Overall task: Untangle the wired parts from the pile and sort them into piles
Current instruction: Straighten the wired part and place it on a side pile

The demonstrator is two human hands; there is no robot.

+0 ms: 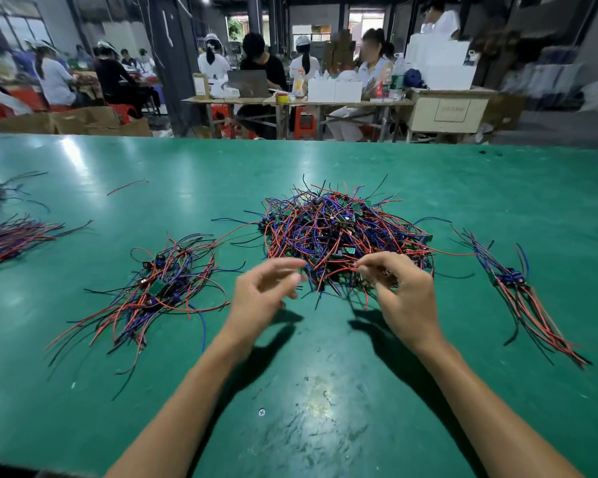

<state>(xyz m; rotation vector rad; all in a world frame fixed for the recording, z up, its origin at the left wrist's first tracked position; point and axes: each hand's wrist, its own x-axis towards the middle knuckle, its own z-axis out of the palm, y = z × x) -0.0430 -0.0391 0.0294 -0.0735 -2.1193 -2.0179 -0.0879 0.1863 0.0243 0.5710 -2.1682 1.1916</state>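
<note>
Pinching a red lead at the near edge of the tangled pile [342,236] mid-table, the right hand [404,298] works light, limp, snag-prone wires, best held near their small boards, while the left hand [259,291] hovers loosely open, empty.

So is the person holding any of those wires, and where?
Yes. The right hand pinches a red wire at the near edge of the big tangled pile. The left hand is open, holding nothing.

Glossy green table [463,188]; wires [342,229] seemingly plastic-coated.
</note>
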